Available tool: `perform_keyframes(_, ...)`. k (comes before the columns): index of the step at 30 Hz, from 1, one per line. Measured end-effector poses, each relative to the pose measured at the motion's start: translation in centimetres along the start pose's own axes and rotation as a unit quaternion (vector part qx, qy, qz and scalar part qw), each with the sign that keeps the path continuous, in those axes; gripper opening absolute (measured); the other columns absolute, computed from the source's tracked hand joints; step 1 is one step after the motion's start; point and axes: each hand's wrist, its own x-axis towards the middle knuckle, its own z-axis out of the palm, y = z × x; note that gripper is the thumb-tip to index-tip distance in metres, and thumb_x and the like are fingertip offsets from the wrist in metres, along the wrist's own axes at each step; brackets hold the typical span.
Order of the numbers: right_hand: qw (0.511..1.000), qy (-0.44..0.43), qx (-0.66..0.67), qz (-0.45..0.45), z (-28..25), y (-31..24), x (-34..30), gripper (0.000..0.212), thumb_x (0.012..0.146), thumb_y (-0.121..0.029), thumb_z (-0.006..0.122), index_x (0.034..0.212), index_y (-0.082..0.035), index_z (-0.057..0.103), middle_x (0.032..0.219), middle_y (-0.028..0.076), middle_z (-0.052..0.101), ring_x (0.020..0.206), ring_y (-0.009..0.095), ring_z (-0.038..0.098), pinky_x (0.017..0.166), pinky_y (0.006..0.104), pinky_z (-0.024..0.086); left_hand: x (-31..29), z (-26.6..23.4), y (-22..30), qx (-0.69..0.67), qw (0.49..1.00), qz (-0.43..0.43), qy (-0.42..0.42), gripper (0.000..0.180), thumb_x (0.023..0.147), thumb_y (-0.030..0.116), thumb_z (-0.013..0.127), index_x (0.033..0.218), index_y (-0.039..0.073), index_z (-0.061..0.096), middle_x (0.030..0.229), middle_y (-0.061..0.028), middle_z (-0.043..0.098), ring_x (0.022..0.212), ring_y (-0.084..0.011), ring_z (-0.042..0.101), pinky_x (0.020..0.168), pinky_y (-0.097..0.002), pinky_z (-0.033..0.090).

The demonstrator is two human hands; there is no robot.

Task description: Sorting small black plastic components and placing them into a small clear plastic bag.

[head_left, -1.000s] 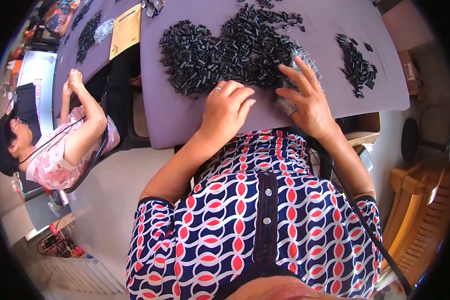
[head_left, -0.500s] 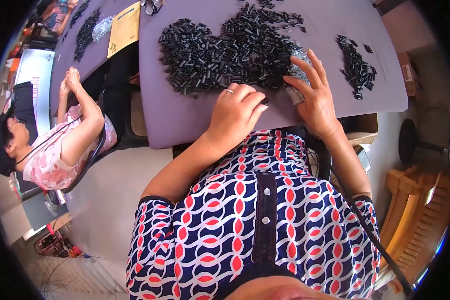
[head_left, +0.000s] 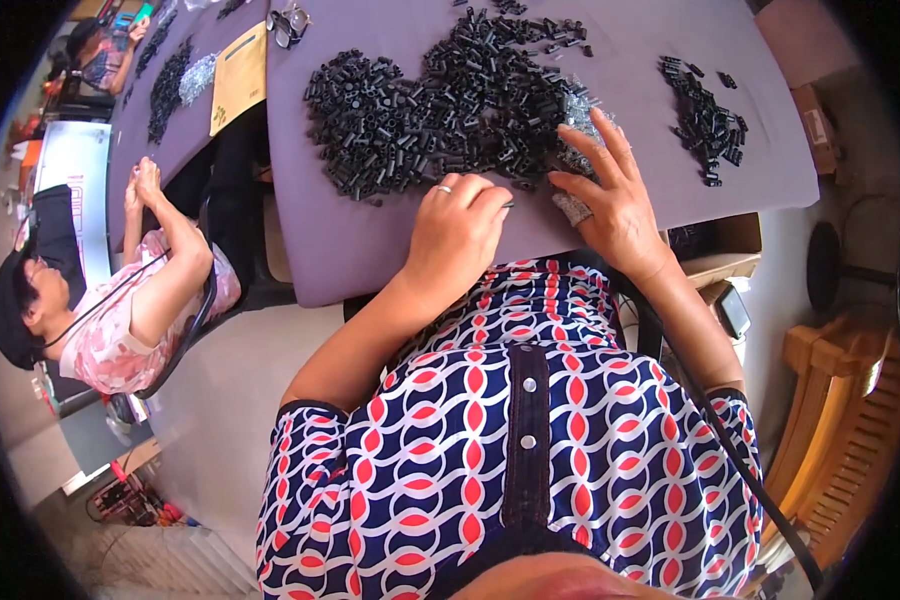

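Observation:
A large heap of small black tube-shaped parts [head_left: 370,130] lies in front of me. At its near edge my left hand [head_left: 457,230] is closed, thumb against fingers, with the tip of a small black part [head_left: 508,205] showing between them. A ring is on one of its fingers. My right hand [head_left: 618,210] has its fingers apart over a small pile of shiny clear-grey pieces [head_left: 575,110] beside the heap. Its fingertips are at those pieces; whether one is under them cannot be made out. More grey pieces [head_left: 572,208] lie below the thumb.
A smaller group of black parts [head_left: 705,120] lies to the right on the purple-grey tabletop [head_left: 360,245]. Eyeglasses [head_left: 288,25] and a yellow envelope [head_left: 240,75] are at upper left. A co-worker [head_left: 120,300] sits left. An open cardboard box [head_left: 715,260] is under the right edge.
The whole view has shifted slightly. My left hand has turned a little, and less of the black part shows at its fingertips. My right hand remains over the grey pieces.

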Motion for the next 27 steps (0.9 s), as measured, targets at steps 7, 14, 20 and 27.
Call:
perform_keyframes(7, 1.0, 0.007, 0.004, -0.006, -1.1, 0.5, 0.7, 0.044, 0.059, 0.01, 0.066, 0.099, -0.006, 0.075, 0.149, 0.01, 0.052, 0.151, 0.04, 0.029, 0.121, 0.0548, 0.031, -0.7, -2.0, 1.8, -0.254, 0.948, -0.191, 0.009, 0.012, 0.096, 0.005, 0.065, 0.107, 0.001, 0.068, 0.099, -0.0057, 0.067, 0.089, -0.0131, 0.063, 0.08, -0.028, 0.05)
perform_keyframes(14, 0.999, -0.032, -0.027, 0.017, 1.8, -2.9, 2.8, 0.03, 0.063, 0.011, 0.065, 0.089, -0.003, 0.07, 0.15, 0.012, 0.049, 0.152, 0.04, 0.026, 0.121, 0.0558, 0.029, -3.3, -3.0, -2.1, -0.629, 0.674, -0.381, -0.067, 0.021, 0.105, 0.015, 0.055, 0.114, 0.0, 0.066, 0.094, -0.0049, 0.07, 0.081, -0.0111, 0.063, 0.075, -0.0237, 0.049)
perform_keyframes(20, 0.997, -0.048, -0.063, 0.01, 3.9, -3.8, 3.3, 0.031, 0.067, 0.009, 0.068, 0.094, -0.004, 0.064, 0.152, 0.013, 0.046, 0.154, 0.04, 0.021, 0.121, 0.0545, 0.029, -4.5, -3.7, -3.5, -0.656, 0.646, -0.385, -0.063, 0.022, 0.104, 0.015, 0.057, 0.116, 0.0, 0.067, 0.093, -0.0052, 0.071, 0.08, -0.0102, 0.063, 0.075, -0.0239, 0.051)
perform_keyframes(27, 0.967, -0.118, 0.221, 0.044, 0.8, -7.1, 4.0, 0.03, 0.074, 0.008, 0.069, 0.101, -0.001, 0.06, 0.113, 0.016, 0.065, 0.105, 0.032, 0.066, 0.089, 0.0388, 0.053, -4.4, -2.8, -2.5, -0.603, 0.712, -0.355, -0.059, 0.022, 0.104, 0.016, 0.058, 0.117, 0.0, 0.067, 0.094, -0.0061, 0.072, 0.081, -0.0105, 0.065, 0.078, -0.0251, 0.053)
